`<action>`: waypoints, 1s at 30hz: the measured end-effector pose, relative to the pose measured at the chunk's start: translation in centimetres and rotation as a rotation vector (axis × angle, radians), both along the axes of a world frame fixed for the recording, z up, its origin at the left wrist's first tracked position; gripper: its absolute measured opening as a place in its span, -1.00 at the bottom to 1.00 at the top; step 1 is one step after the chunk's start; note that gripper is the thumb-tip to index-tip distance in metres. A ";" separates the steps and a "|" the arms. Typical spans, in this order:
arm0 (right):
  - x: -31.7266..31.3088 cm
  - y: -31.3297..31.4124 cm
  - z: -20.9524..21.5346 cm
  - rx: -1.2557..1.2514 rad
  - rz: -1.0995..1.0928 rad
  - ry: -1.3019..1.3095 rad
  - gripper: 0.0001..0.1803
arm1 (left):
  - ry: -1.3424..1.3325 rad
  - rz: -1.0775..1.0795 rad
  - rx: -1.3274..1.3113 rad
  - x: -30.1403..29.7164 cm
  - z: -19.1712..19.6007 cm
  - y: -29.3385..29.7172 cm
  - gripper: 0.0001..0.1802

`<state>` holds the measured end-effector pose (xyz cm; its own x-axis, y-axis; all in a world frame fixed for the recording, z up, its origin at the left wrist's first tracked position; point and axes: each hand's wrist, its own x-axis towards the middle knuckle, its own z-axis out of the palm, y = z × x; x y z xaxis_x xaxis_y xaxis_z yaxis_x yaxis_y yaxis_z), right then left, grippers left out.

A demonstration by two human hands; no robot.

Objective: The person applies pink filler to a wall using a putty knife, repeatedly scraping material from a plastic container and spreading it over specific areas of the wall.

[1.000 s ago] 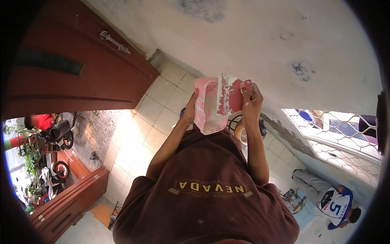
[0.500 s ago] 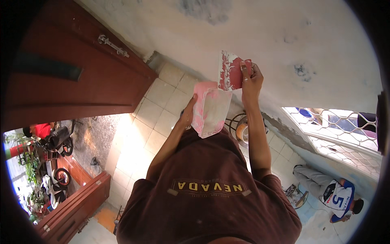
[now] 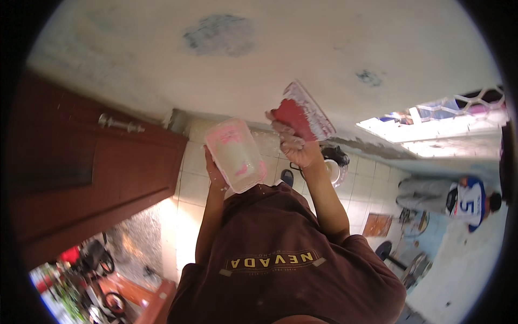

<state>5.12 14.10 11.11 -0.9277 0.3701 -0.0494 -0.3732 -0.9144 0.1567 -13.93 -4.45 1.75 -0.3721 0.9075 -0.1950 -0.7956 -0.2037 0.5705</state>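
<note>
In the head view, your left hand (image 3: 216, 171) sits just left of the frame's centre, closed around the rear face of a flat pale board (image 3: 236, 155) smeared with pink material; the fingers are mostly hidden behind the board, so only the wrist and the edge of the palm show. The board is tilted, its upper end toward the top of the frame and its lower end near your chest. Your right hand (image 3: 294, 146) is at centre, slightly right and higher than the left, closed in a full grip on the red handle of a wide scraper (image 3: 302, 112). The scraper's blade carries pink streaks and points toward the upper right, lying close to or against the whitish wall (image 3: 324, 48) that fills the top of the frame; contact cannot be confirmed. The board and the scraper are near each other but apart. A dark red door (image 3: 81, 167) occupies the left of the frame. Pale floor tiles (image 3: 189, 183) lie below the hands. At right of frame, another person (image 3: 458, 200) in a white and blue shirt is well apart from you.
</note>
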 end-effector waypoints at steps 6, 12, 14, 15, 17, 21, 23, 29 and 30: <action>1.2 -1.7 0.1 0.213 -0.214 -0.195 -0.41 | -0.048 -0.130 -0.098 -0.5 2.4 3.5 -0.10; 0.4 -3.4 2.7 0.900 -0.634 -1.266 -0.62 | 0.028 -0.203 -0.209 -1.0 3.6 4.8 -0.12; -0.1 -3.7 4.2 0.968 -0.678 -1.374 -0.65 | 0.068 -0.210 -0.231 -1.3 4.5 4.5 -0.11; -0.4 -3.8 4.5 1.023 -0.693 -1.393 -0.65 | 0.087 -0.213 -0.241 -1.5 5.2 4.3 -0.11; -1.1 -4.0 4.8 1.131 -0.730 -1.432 -0.63 | 0.130 -0.208 -0.282 -2.1 5.9 3.9 -0.09; -2.7 -4.7 5.6 1.252 -0.693 -1.509 -0.64 | 0.120 -0.203 -0.304 -3.5 5.2 3.1 -0.08; -3.6 -5.0 6.1 1.283 -0.725 -1.537 -0.66 | 0.116 -0.204 -0.293 -3.9 4.4 2.8 -0.09; -4.9 -6.2 8.4 1.434 -0.605 -1.638 -0.72 | 0.111 -0.181 -0.318 -4.5 4.0 2.2 -0.14; -5.1 -6.3 8.6 1.472 -0.600 -1.643 -0.72 | 0.125 -0.167 -0.306 -4.5 3.2 2.0 -0.15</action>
